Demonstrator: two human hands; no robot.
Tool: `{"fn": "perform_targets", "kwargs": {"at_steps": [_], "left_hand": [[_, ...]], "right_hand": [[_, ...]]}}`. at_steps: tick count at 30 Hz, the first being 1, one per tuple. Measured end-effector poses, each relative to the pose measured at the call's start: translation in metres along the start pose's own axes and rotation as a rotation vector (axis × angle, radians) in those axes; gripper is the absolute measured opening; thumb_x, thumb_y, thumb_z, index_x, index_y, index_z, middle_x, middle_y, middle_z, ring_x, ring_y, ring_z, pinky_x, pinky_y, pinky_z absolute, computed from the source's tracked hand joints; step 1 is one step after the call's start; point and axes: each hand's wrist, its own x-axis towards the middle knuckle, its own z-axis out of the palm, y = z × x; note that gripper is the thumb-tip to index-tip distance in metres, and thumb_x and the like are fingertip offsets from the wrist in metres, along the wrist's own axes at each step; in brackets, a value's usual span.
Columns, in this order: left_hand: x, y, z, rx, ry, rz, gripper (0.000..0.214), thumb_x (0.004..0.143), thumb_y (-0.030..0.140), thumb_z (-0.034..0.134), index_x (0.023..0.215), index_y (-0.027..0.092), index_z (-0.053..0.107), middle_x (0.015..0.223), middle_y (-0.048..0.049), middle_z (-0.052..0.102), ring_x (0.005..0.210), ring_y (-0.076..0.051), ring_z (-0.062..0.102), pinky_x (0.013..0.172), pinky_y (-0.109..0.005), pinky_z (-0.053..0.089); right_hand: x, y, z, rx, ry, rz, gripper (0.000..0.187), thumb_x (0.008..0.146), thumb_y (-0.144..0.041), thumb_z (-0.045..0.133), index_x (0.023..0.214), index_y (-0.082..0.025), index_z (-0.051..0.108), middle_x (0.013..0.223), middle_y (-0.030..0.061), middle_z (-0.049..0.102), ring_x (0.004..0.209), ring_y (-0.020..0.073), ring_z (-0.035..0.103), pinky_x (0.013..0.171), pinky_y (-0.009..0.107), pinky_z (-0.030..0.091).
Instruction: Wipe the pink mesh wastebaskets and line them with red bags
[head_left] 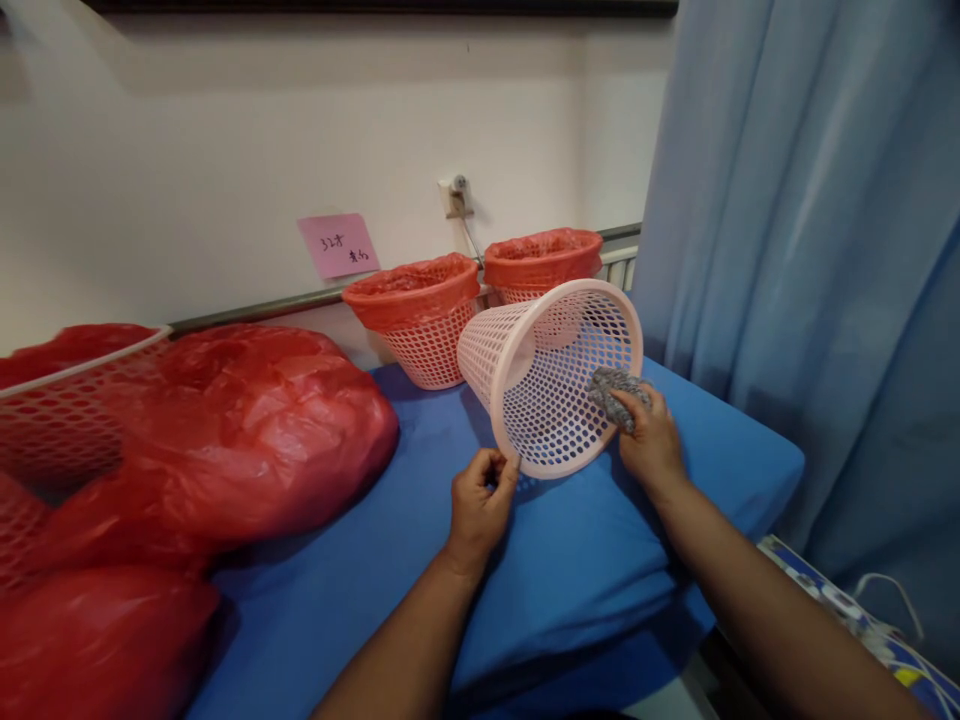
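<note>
A pale pink mesh wastebasket (517,325) lies tilted on its side over the blue-covered bed (420,490), its open mouth facing me. At the lower left of its rim, my left hand (484,500) is closed, pinching the edge between thumb and fingers. My right hand (652,435) grips a crumpled grey cloth (613,392) at the right side of the mouth. The cloth overlaps the rim there; whether it presses on the inner wall I cannot tell.
Two wastebaskets with red liners, one at the left (420,320) and one at the right (540,260), stand behind against the wall. Red plastic bags (285,430) bulge at the left beside another basket (67,400). A blue curtain (750,200) hangs at the right.
</note>
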Motion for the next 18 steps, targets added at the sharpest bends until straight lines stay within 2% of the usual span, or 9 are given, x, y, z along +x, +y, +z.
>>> {"fn": "perform_targets", "kwargs": {"at_steps": [3, 5, 7, 9, 12, 15, 18], "left_hand": [[-0.001, -0.007, 0.007, -0.016, -0.069, -0.019, 0.032, 0.089, 0.040, 0.064, 0.068, 0.019, 0.052, 0.061, 0.0057, 0.047, 0.056, -0.009, 0.042, 0.056, -0.021, 0.038], [-0.002, -0.013, 0.012, -0.009, -0.171, -0.050, 0.027, 0.088, 0.038, 0.064, 0.071, 0.018, 0.057, 0.062, 0.0048, 0.051, 0.056, -0.010, 0.045, 0.055, -0.021, 0.037], [-0.003, -0.020, 0.016, 0.004, -0.281, -0.077, 0.025, 0.088, 0.037, 0.064, 0.075, 0.016, 0.063, 0.062, 0.0029, 0.057, 0.055, -0.011, 0.049, 0.054, -0.022, 0.038], [-0.003, -0.023, 0.017, 0.011, -0.344, -0.087, 0.027, 0.089, 0.038, 0.062, 0.074, 0.015, 0.067, 0.061, 0.0010, 0.061, 0.055, -0.012, 0.052, 0.054, -0.023, 0.040], [-0.003, -0.020, 0.013, 0.017, -0.299, -0.081, 0.031, 0.090, 0.041, 0.060, 0.072, 0.016, 0.064, 0.061, 0.0008, 0.060, 0.055, -0.013, 0.052, 0.055, -0.023, 0.041], [-0.001, -0.012, 0.005, 0.027, -0.113, -0.033, 0.031, 0.090, 0.041, 0.061, 0.070, 0.018, 0.058, 0.062, 0.0036, 0.052, 0.058, -0.011, 0.047, 0.057, -0.022, 0.039], [0.001, -0.004, -0.001, 0.019, 0.048, 0.008, 0.035, 0.090, 0.041, 0.063, 0.066, 0.019, 0.050, 0.061, 0.0058, 0.044, 0.058, -0.009, 0.041, 0.058, -0.021, 0.036]], "right_hand": [[-0.007, -0.008, 0.006, 0.096, -0.263, -0.061, 0.058, 0.074, -0.005, 0.061, 0.125, -0.032, 0.070, 0.142, 0.0077, 0.054, 0.131, 0.0305, 0.056, 0.114, 0.057, 0.045], [-0.011, -0.015, 0.009, 0.239, -0.424, -0.123, 0.059, 0.075, -0.004, 0.062, 0.126, -0.034, 0.069, 0.137, 0.0054, 0.059, 0.126, 0.0260, 0.060, 0.111, 0.051, 0.050], [-0.013, -0.022, 0.009, 0.376, -0.528, -0.163, 0.057, 0.078, -0.007, 0.062, 0.129, -0.033, 0.067, 0.131, 0.0048, 0.063, 0.121, 0.0227, 0.063, 0.109, 0.047, 0.051], [-0.014, -0.026, 0.009, 0.438, -0.570, -0.197, 0.056, 0.080, -0.008, 0.062, 0.131, -0.032, 0.066, 0.129, 0.0054, 0.064, 0.122, 0.0219, 0.064, 0.110, 0.046, 0.050], [-0.010, -0.024, 0.007, 0.346, -0.454, -0.229, 0.060, 0.078, -0.004, 0.060, 0.131, -0.032, 0.066, 0.141, 0.0071, 0.057, 0.133, 0.0247, 0.057, 0.113, 0.048, 0.048], [-0.002, -0.014, 0.002, 0.176, -0.185, -0.191, 0.061, 0.077, -0.004, 0.059, 0.132, -0.030, 0.065, 0.149, 0.0087, 0.049, 0.139, 0.0282, 0.051, 0.115, 0.051, 0.046], [0.004, -0.006, -0.004, 0.015, 0.056, -0.088, 0.058, 0.079, -0.009, 0.059, 0.134, -0.027, 0.064, 0.152, 0.0111, 0.044, 0.143, 0.0326, 0.045, 0.117, 0.057, 0.042]]}}
